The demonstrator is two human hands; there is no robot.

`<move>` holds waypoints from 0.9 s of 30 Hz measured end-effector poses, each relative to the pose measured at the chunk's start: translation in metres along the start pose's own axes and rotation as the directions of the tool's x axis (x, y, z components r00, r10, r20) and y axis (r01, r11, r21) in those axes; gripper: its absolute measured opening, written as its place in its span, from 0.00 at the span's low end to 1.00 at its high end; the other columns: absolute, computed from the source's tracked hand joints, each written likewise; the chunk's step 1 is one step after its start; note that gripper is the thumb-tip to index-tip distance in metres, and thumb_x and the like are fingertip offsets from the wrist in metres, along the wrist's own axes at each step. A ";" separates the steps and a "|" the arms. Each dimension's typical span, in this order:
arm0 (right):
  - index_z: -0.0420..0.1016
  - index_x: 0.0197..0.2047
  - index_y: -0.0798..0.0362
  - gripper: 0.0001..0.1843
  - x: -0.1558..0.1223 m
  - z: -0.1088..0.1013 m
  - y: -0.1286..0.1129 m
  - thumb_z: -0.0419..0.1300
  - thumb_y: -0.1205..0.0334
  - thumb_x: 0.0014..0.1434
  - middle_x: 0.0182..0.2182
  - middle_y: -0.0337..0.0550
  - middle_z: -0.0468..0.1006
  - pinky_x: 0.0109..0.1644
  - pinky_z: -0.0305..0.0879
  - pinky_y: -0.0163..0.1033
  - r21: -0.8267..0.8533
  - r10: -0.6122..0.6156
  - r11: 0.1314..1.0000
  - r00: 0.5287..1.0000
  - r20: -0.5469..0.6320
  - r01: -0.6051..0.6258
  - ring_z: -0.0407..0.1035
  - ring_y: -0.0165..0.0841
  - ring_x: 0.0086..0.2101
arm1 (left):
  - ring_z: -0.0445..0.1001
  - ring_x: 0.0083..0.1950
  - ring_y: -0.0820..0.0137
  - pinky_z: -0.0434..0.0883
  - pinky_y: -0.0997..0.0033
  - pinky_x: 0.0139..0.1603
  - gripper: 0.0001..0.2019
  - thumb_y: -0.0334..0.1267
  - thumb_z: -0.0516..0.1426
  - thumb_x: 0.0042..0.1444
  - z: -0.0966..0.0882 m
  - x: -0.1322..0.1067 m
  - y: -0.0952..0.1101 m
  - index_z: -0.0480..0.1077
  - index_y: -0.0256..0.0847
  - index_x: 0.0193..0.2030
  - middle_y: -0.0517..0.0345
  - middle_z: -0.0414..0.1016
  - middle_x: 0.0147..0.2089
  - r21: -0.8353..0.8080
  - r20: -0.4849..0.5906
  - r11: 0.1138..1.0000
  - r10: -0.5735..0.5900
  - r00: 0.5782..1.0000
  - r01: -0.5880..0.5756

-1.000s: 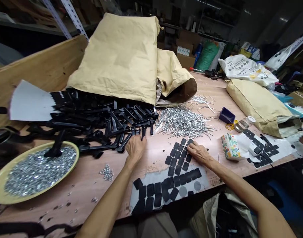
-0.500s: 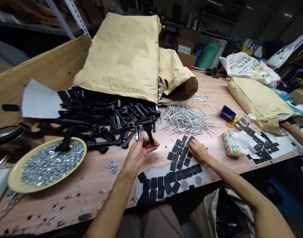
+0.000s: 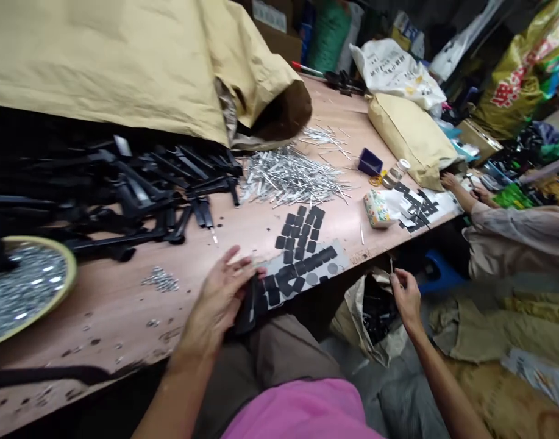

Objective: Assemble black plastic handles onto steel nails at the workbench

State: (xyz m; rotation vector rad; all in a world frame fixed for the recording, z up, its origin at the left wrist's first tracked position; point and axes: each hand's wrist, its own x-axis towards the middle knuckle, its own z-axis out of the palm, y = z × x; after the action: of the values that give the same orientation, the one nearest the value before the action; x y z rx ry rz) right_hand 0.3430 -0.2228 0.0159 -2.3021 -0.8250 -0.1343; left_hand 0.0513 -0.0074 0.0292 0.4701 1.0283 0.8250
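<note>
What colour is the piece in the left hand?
Black; the piece sits in the left hand, clearest in the head view.

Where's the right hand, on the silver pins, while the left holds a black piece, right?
No. The head view shows the right hand off the table, above a bag under its edge, not on the silver pins. The left hand does hold a black piece.

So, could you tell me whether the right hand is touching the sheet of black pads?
Apart. The head view shows the right hand beyond the table edge, above an open bag, clear of the sheet of black pads.
</note>
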 end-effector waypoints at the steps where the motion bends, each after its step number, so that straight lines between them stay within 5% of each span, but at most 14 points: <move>1: 0.72 0.36 0.56 0.25 -0.005 -0.002 0.005 0.52 0.41 0.53 0.32 0.48 0.74 0.38 0.65 0.44 -0.044 -0.025 0.999 0.999 0.020 0.026 0.68 0.38 0.32 | 0.76 0.25 0.75 0.73 0.80 0.29 0.24 0.19 0.63 0.39 0.001 -0.007 -0.002 0.67 0.39 0.44 0.65 0.74 0.28 -0.024 0.039 0.996 -0.085 0.996 0.086; 4: 0.73 0.40 0.56 0.24 0.002 0.012 -0.004 0.52 0.43 0.56 0.35 0.50 0.74 0.39 0.65 0.45 -0.025 -0.197 0.980 0.980 0.013 0.197 0.69 0.38 0.32 | 0.74 0.25 0.77 0.72 0.82 0.31 0.12 0.19 0.59 0.45 0.002 -0.022 -0.009 0.70 0.32 0.38 0.57 0.75 0.26 -0.106 0.156 0.946 -0.289 0.944 0.307; 7: 0.73 0.39 0.54 0.17 0.020 0.054 -0.057 0.54 0.49 0.58 0.32 0.47 0.75 0.38 0.66 0.42 0.172 -0.454 0.883 0.887 0.086 0.436 0.70 0.36 0.32 | 0.74 0.25 0.77 0.72 0.81 0.33 0.08 0.18 0.58 0.47 -0.004 -0.027 -0.010 0.73 0.30 0.33 0.55 0.75 0.24 -0.246 0.173 0.908 -0.305 0.937 0.341; 9: 0.74 0.38 0.52 0.12 0.017 0.093 -0.108 0.53 0.54 0.60 0.31 0.45 0.76 0.38 0.67 0.40 0.354 -0.643 0.746 0.748 0.163 0.564 0.71 0.35 0.32 | 0.73 0.25 0.77 0.72 0.81 0.32 0.06 0.18 0.58 0.48 -0.014 -0.029 -0.010 0.74 0.30 0.28 0.56 0.74 0.24 -0.346 0.107 0.885 -0.291 0.951 0.310; 12: 0.73 0.38 0.51 0.11 -0.011 0.155 -0.182 0.51 0.59 0.63 0.32 0.44 0.77 0.37 0.67 0.37 0.579 -0.827 0.550 0.491 0.274 0.602 0.72 0.33 0.32 | 0.71 0.25 0.78 0.71 0.82 0.30 0.06 0.21 0.60 0.48 -0.036 -0.034 -0.009 0.73 0.31 0.24 0.58 0.72 0.23 -0.446 -0.001 0.873 -0.221 0.975 0.197; 14: 0.74 0.38 0.51 0.11 -0.034 0.191 -0.221 0.50 0.61 0.63 0.32 0.44 0.76 0.38 0.67 0.36 0.619 -0.866 0.500 0.341 0.366 0.606 0.72 0.33 0.34 | 0.71 0.24 0.78 0.71 0.80 0.28 0.05 0.23 0.62 0.46 -0.054 -0.035 -0.007 0.72 0.33 0.24 0.59 0.71 0.22 -0.467 -0.045 0.874 -0.177 0.983 0.136; 16: 0.74 0.41 0.51 0.11 -0.054 0.218 -0.252 0.50 0.64 0.63 0.35 0.44 0.76 0.38 0.66 0.34 0.550 -0.827 0.527 0.242 0.507 0.648 0.72 0.33 0.36 | 0.70 0.22 0.77 0.69 0.79 0.23 0.05 0.27 0.64 0.43 -0.072 -0.036 -0.005 0.72 0.34 0.25 0.61 0.70 0.21 -0.457 -0.102 0.886 -0.146 0.984 0.084; 20: 0.74 0.44 0.50 0.11 -0.077 0.237 -0.290 0.51 0.63 0.63 0.40 0.44 0.75 0.36 0.62 0.34 0.294 -0.658 0.560 0.200 0.725 0.775 0.71 0.34 0.40 | 0.58 0.13 0.83 0.51 0.82 0.13 0.14 0.36 0.68 0.36 -0.099 -0.038 0.000 0.72 0.36 0.30 0.66 0.67 0.20 -0.338 -0.206 0.941 -0.058 0.977 -0.016; 27: 0.71 0.42 0.51 0.13 -0.086 0.236 -0.309 0.46 0.66 0.65 0.41 0.45 0.72 0.32 0.56 0.34 0.147 -0.539 0.524 0.193 0.820 0.839 0.68 0.33 0.36 | 0.50 0.13 0.87 0.41 0.80 0.14 0.24 0.43 0.67 0.32 -0.113 -0.031 0.010 0.74 0.33 0.39 0.68 0.64 0.20 -0.211 -0.242 0.972 0.051 0.969 -0.104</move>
State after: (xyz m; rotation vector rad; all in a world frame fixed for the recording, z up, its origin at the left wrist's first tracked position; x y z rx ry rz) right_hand 0.0616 0.0573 -0.0156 -1.9635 -2.5588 0.4634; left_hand -0.0607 -0.0284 0.0014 0.2249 1.1237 1.0721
